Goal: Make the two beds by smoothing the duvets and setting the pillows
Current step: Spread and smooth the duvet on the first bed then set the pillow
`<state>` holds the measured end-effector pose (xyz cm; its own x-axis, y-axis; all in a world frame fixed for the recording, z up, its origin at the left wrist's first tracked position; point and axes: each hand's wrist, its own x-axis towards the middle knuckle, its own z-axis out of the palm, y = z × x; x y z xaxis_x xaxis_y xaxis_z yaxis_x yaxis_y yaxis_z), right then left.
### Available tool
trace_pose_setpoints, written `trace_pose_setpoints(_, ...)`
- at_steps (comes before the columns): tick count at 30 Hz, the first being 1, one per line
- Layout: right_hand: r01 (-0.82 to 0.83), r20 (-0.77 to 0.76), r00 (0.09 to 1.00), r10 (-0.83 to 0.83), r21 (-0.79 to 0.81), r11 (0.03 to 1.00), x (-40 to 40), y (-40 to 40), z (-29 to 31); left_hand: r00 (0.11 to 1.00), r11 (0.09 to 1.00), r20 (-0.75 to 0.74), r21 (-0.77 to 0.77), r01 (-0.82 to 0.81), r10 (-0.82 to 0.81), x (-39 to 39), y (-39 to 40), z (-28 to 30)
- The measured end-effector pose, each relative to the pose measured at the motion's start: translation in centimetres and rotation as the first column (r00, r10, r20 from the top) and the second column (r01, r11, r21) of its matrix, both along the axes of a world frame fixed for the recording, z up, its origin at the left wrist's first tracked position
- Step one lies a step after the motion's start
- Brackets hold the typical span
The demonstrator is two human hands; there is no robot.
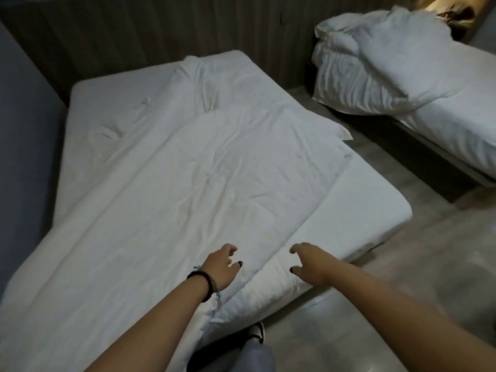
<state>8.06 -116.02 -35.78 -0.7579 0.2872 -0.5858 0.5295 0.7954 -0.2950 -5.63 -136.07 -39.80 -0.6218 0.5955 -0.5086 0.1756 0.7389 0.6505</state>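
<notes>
Two beds (349, 183) (456, 124), two white duvets (174, 183) (389, 63), two hands (221, 267) (311, 263), one bracelet (205, 284), one shoe (257, 331).

Floor aisle (389, 157) between beds open — heaped duvet (375, 65) blocks far bed.

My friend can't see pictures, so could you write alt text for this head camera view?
A person's left hand and right hand reach, fingers loosely curled, over the foot of a spread, wrinkled white duvet on the near bed. A second bed at upper right holds a heaped white duvet.
</notes>
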Motion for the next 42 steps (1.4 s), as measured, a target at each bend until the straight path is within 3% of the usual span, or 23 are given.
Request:
trace_pose_setpoints(6,0.101,0.034,0.994,-0.1,-0.023,0.995,-3.3,9.1,-2.3,0.988,0.993,0.15,-0.116,-0.002,0.019,-4.0,10.0,-5.3)
trace_pose_setpoints(11,0.183,0.029,0.983,-0.181,-0.049,0.982,-4.4,15.8,-3.5,0.973,0.983,0.215,-0.179,-0.044,0.083,-5.3,16.8,-8.2)
trace_pose_setpoints(15,0.171,0.066,0.984,-0.165,-0.103,0.98,-5.0,21.4,-6.2,0.981,0.975,0.195,-0.22,0.037,0.007,-4.5,22.8,-11.3)
trace_pose_setpoints(18,0.152,0.108,0.985,-0.135,-0.159,0.976,-5.6,25.6,-9.4,0.995,0.945,0.087,-0.318,0.076,-0.051,-3.1,27.2,-14.7)
trace_pose_setpoints(22,0.131,0.149,0.984,-0.1,-0.217,0.967,-5.6,30.7,-13.8,0.963,0.833,-0.237,-0.552,-0.028,-0.125,-1.7,32.9,-18.7)
trace_pose_setpoints(27,0.15,0.183,0.977,-0.107,-0.244,0.958,-4.8,36.2,-17.0,0.923,0.752,-0.323,-0.657,-0.059,-0.21,-4.6,36.3,-21.9)
trace_pose_setpoints(29,0.147,0.203,0.974,-0.098,-0.244,0.958,-4.1,37.6,-17.2,0.927,0.817,-0.328,-0.575,-0.043,-0.182,-6.4,35.5,-20.8)
trace_pose_setpoints(32,0.123,0.211,0.975,-0.069,-0.253,0.96,-3.7,39.1,-16.1,0.947,0.92,-0.309,-0.338,-0.197,0.09,-6.8,34.0,-16.6)
trace_pose_setpoints(36,0.244,0.187,0.963,-0.193,-0.309,0.919,-4.4,40.3,-13.5,0.861,0.899,-0.328,-0.066,-0.432,0.39,-4.9,31.3,-8.4)
trace_pose_setpoints(39,0.492,0.166,0.866,-0.472,-0.454,0.743,-5.2,40.5,-11.1,0.76,0.848,-0.406,0.08,-0.524,0.508,-3.8,29.2,-2.6)
trace_pose_setpoints(42,0.62,0.192,0.757,-0.625,-0.514,0.593,-5.7,39.9,-8.7,0.719,0.823,-0.421,0.141,-0.55,0.553,-1.9,27.8,1.4)
